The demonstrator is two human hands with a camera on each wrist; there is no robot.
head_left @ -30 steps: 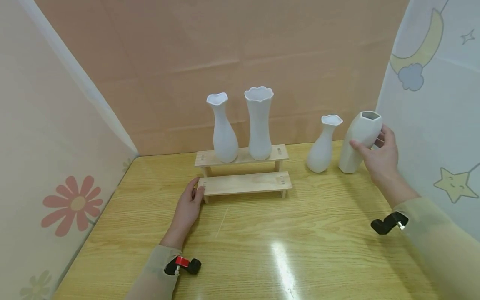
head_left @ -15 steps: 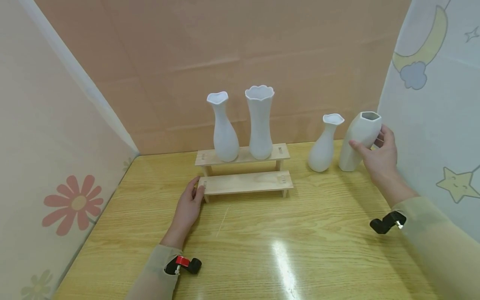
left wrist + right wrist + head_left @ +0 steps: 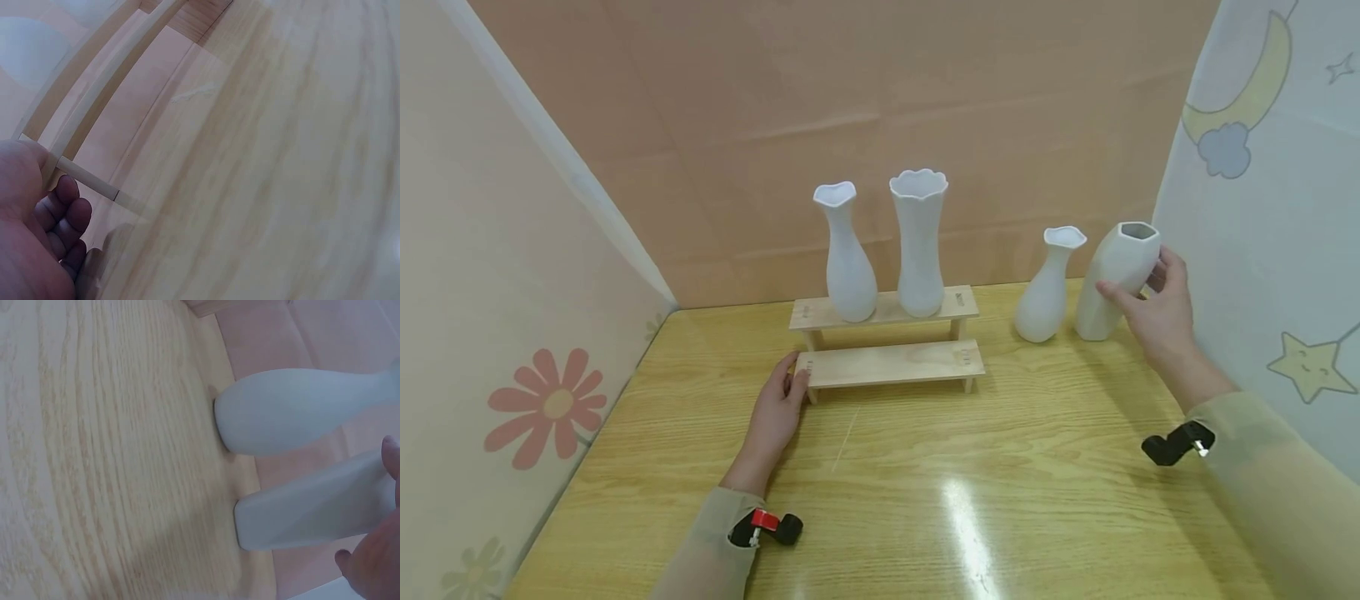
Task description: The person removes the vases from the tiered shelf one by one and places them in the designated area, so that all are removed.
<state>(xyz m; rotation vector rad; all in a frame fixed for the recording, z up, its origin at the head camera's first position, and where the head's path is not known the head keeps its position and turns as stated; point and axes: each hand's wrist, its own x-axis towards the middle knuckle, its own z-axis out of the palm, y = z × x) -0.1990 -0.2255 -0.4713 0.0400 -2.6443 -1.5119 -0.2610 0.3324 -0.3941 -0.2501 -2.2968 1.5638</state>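
The right hand (image 3: 1161,312) curls round the upper part of an angular white vase (image 3: 1108,283) standing on the table at the right; in the right wrist view, the base of this vase (image 3: 306,509) meets the tabletop. Close to its left stands a white narrow-necked vase (image 3: 1043,296). The left hand (image 3: 775,412) grips the left end of the lower wooden shelf (image 3: 887,365), thumb on the front edge; the left wrist view shows its fingers (image 3: 65,212) curled under the board. On the upper shelf (image 3: 886,310) stand a wavy-necked vase (image 3: 850,271) and a scalloped-rim vase (image 3: 920,250).
The wooden table (image 3: 880,500) reaches a peach backdrop (image 3: 880,100) behind the shelves. A pale wall with a red flower (image 3: 556,405) rises at the left, and one with a moon and star (image 3: 1311,367) at the right, close beside the right hand.
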